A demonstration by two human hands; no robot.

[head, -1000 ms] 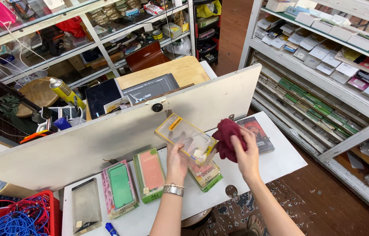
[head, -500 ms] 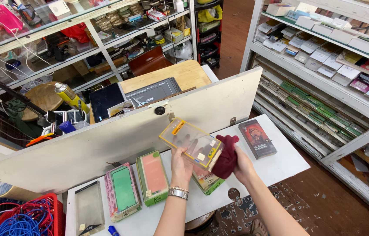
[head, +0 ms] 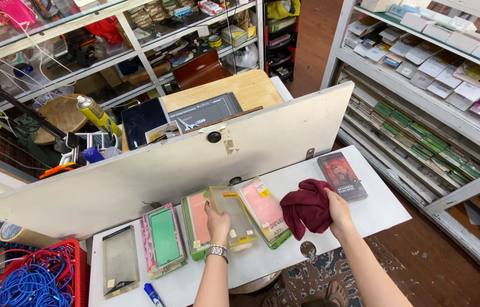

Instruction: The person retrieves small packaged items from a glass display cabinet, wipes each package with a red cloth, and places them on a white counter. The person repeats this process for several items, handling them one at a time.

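Clear case pkg w/ yellow trim lies near table centre, atop the pink-faced box at its 9 o'clock. Left hand has fingers curled on its near-left edge, holding it. At pkg's 3 o'clock: pink pkg, then maroon cloth bunched in right hand, fingers closed round it. Dark printed box at cloth's 1 o'clock. Green-faced box and clear flat pkg further at 9 o'clock. White board stands behind, 12 o'clock.
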